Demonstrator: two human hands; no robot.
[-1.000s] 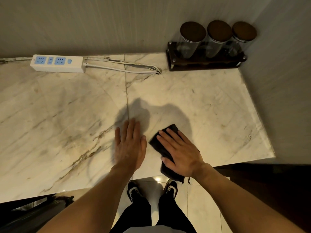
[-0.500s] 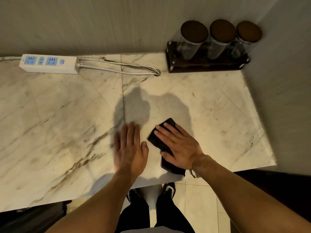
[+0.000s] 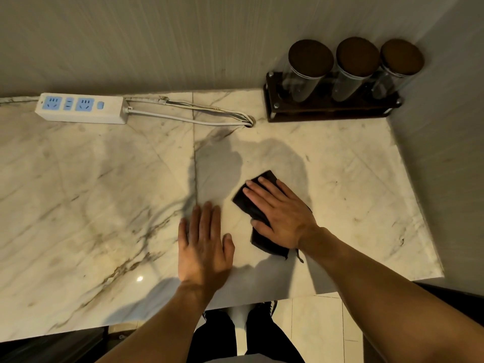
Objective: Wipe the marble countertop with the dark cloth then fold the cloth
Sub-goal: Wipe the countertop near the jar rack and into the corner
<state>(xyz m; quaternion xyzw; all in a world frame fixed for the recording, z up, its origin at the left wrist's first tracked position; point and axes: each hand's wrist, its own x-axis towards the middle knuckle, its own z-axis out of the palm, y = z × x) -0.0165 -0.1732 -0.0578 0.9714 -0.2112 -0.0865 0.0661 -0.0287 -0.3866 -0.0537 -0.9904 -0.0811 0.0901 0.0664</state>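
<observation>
Dark cloth (image 3: 247, 203) has slid farther back, apparently pinned under right hand (image 3: 280, 213).

Single head-worn view, looking steeply down from close above the desk (image 3: 104, 205), facing the back wall (image 3: 157, 43); shoes visible below.

A white power strip (image 3: 81, 108) with blue sockets lies flat against the wall, far up and to the left of the grip. Its white cable (image 3: 188, 119) runs right along the wall and loops back just above the grip. Up and to the right, in the corner, a dark wooden rack (image 3: 330, 111) holds three clear jars (image 3: 305, 74) in a row, each with a dark round lid. Below the grip, past the counter edge, pale floor tiles (image 3: 314, 326), black trousers (image 3: 217, 339) and dark shoes (image 3: 264, 307) show.
</observation>
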